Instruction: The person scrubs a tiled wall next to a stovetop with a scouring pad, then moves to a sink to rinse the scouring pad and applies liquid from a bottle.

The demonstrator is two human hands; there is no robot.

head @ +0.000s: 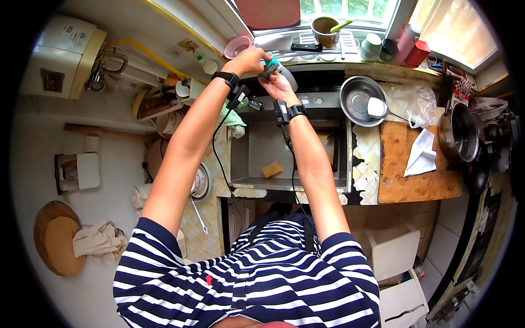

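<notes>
Both arms reach forward over the sink to the window ledge. My left hand (247, 60) is closed on the teal handle (271, 61) of a scrubber with a dark mesh scouring head (268, 72). Palm up, my right hand (277, 85) is just below that scouring head; whether its fingers grip anything is hidden. A smooth white-grey object (288, 76) stands right behind the right hand, too covered to name. Below the arms is the grey sink (256, 147), with a yellow sponge (272, 169) on its floor.
A metal bowl (353, 100) with a white-headed utensil stands right of the sink. A wooden cutting board (396, 164) bears a white cloth (422, 153), with a metal pot (451, 131) beside it. On the ledge are a black-handled knife (306, 47) and a brown pot (325, 37).
</notes>
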